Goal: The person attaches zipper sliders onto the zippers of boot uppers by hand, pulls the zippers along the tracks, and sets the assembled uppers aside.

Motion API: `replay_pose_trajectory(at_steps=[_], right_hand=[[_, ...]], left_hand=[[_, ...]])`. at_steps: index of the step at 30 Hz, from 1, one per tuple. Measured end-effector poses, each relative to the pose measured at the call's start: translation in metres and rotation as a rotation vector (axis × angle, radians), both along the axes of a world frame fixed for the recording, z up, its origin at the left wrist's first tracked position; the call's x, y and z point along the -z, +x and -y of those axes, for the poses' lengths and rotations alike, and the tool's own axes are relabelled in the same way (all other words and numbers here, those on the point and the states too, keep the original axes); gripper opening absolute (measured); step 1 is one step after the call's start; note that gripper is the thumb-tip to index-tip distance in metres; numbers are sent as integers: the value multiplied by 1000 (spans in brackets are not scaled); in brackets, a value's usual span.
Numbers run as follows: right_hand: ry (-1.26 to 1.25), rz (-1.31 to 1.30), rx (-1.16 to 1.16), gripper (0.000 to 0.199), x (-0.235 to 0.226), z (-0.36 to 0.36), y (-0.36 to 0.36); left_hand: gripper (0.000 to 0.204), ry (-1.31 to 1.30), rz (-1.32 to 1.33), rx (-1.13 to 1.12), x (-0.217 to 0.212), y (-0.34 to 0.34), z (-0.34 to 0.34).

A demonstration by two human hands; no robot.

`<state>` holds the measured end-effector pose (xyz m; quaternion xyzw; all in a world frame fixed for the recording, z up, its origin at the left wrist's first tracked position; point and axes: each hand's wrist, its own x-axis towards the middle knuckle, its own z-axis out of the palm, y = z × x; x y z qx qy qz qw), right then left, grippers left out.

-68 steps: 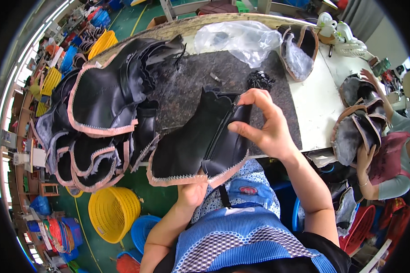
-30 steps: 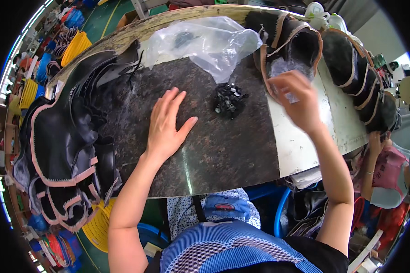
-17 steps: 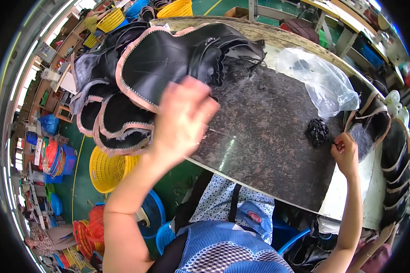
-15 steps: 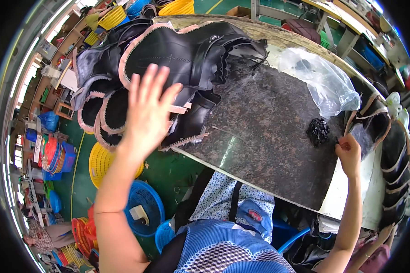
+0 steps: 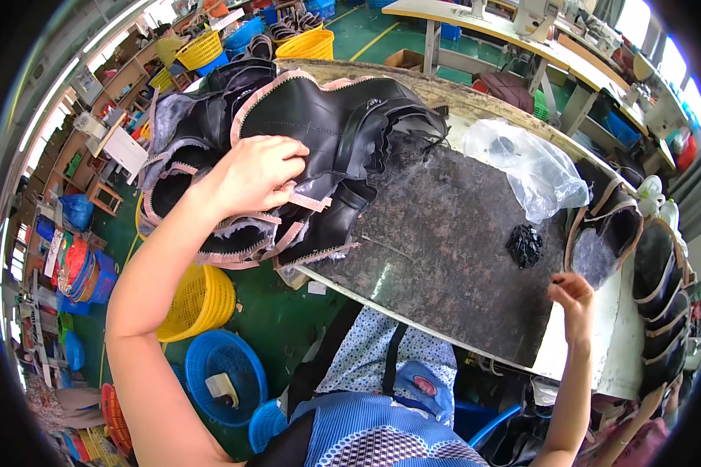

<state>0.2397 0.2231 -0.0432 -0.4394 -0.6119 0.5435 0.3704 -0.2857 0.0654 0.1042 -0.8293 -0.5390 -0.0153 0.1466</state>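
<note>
A pile of black leather boot uppers (image 5: 304,117) with pink zigzag edging lies at the table's far left. My left hand (image 5: 261,173) is on the near side of this pile, its fingers curled closed on a boot upper; the fingertips are partly hidden. Over the table's right side, my right hand (image 5: 575,296) is pinched closed, with a tiny dark bit at the fingertips too small to name. Just beyond it sits a bunch of shiny black strips (image 5: 524,246). A boot upper with grey fuzzy lining (image 5: 596,257) lies close by to the right.
A clear plastic bag (image 5: 526,167) rests at the back right of the dark tabletop (image 5: 444,257). More black uppers (image 5: 662,311) line the right edge. Yellow (image 5: 202,303) and blue (image 5: 230,366) baskets stand on the floor at left. Another person's arm (image 5: 639,424) shows lower right.
My left hand has gone from spread fingers to curled ones on the pile, and the uppers under it have shifted. My right hand has drawn nearer to me. The view has tilted upward.
</note>
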Motion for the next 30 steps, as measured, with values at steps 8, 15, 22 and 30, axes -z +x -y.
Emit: replay_pose_trajectory(at_steps=[8, 15, 22, 30], right_hand=[[-73, 17, 40, 25, -14, 40, -1], [76, 34, -118, 19, -23, 59, -34], [419, 260, -51, 24, -17, 94, -30], [909, 68, -188, 26, -12, 96, -9]], left_hand=[[9, 324, 239, -38, -12, 57, -16], [10, 39, 205, 190, 67, 219, -3], [22, -280, 836, 82, 147, 243, -12], [24, -1310, 2253, -6, 166, 311, -14]])
